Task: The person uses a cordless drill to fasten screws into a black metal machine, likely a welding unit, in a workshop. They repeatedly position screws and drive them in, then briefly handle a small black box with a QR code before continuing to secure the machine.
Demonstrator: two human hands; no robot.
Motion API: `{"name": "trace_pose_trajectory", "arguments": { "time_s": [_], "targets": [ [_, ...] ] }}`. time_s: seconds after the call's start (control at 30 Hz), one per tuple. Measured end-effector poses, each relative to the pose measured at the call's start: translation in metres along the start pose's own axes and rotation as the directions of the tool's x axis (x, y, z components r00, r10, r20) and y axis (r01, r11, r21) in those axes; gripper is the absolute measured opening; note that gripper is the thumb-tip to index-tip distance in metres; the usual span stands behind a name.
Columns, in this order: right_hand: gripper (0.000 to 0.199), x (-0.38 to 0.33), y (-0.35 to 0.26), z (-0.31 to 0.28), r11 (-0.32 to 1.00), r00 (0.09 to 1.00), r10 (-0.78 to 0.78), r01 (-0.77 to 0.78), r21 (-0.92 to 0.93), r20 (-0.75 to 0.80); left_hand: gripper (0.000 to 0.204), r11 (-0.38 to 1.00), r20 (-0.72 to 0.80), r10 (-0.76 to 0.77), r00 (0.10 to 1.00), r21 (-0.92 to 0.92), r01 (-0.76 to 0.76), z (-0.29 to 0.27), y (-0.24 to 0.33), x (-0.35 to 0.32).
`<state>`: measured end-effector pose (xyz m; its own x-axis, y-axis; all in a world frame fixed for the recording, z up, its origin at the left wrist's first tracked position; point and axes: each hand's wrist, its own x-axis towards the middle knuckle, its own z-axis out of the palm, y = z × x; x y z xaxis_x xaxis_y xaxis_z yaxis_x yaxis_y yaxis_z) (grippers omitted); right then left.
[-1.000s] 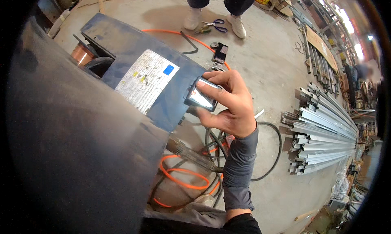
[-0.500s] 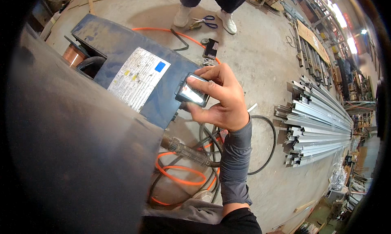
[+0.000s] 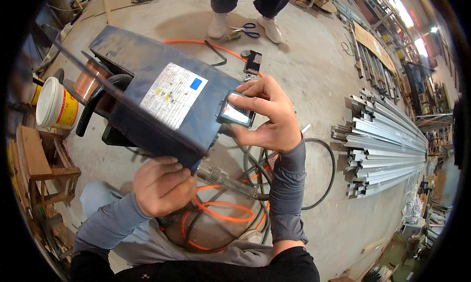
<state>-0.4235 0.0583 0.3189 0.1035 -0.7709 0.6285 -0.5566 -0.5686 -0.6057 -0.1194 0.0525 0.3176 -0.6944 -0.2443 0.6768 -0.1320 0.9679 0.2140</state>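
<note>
My right hand (image 3: 272,120) holds a small black device with a lit screen (image 3: 236,114) against the front end of a blue box-shaped welding machine (image 3: 162,100). The thumb and fingers pinch the device from both sides. My left hand (image 3: 164,186) is curled around the machine's lower near corner, just beside a metal cable connector (image 3: 216,175) that sticks out below. A copper wire spool (image 3: 91,83) shows inside the open far side of the machine.
Orange hose (image 3: 223,208) and black cables coil on the concrete floor under my arms. Stacked aluminium profiles (image 3: 387,140) lie at the right. Another person's legs (image 3: 240,2) stand at the top near scissors (image 3: 248,31) and a phone (image 3: 253,61). A white bucket (image 3: 54,105) and wooden stool (image 3: 39,164) stand at the left.
The dark panel that filled the left of the view is gone. My left hand has come into view at the machine's near corner. My right hand keeps the device at the machine's front.
</note>
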Motion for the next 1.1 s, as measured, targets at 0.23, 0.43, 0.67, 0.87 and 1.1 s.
{"name": "trace_pose_trajectory", "arguments": {
  "time_s": [0.23, 0.43, 0.67, 0.87, 1.1],
  "targets": [
    [0.051, 0.009, -0.002, -0.006, 1.000, 1.000, 0.005, -0.006, 0.031, 0.025, 0.019, 0.997, 0.121, 0.060, 0.991, 0.048, -0.066, -0.011, -0.005, -0.005],
    [0.050, 0.000, -0.021, -0.015, 1.000, 0.998, 0.006, -0.007, 0.005, 0.062, 0.010, 0.968, -0.064, 0.213, 0.975, 0.146, -0.202, -0.013, 0.011, 0.023],
    [0.048, 0.006, -0.033, 0.007, 0.979, 0.999, 0.043, -0.047, -0.199, -0.023, 0.016, 0.985, -0.059, -0.115, 0.992, 0.124, 0.122, -0.016, 0.040, 0.014],
    [0.068, 0.020, 0.021, 0.016, 0.841, 0.984, 0.034, -0.123, -0.527, -0.177, 0.015, 0.996, 0.056, -0.057, 0.997, 0.074, 0.053, 0.019, 0.003, 0.012],
    [0.055, 0.029, 0.016, -0.006, 0.965, 0.991, 0.135, -0.135, -0.224, -0.015, 0.025, 0.997, 0.035, -0.074, 0.997, 0.032, 0.073, 0.001, 0.005, 0.020]
  ]
}}
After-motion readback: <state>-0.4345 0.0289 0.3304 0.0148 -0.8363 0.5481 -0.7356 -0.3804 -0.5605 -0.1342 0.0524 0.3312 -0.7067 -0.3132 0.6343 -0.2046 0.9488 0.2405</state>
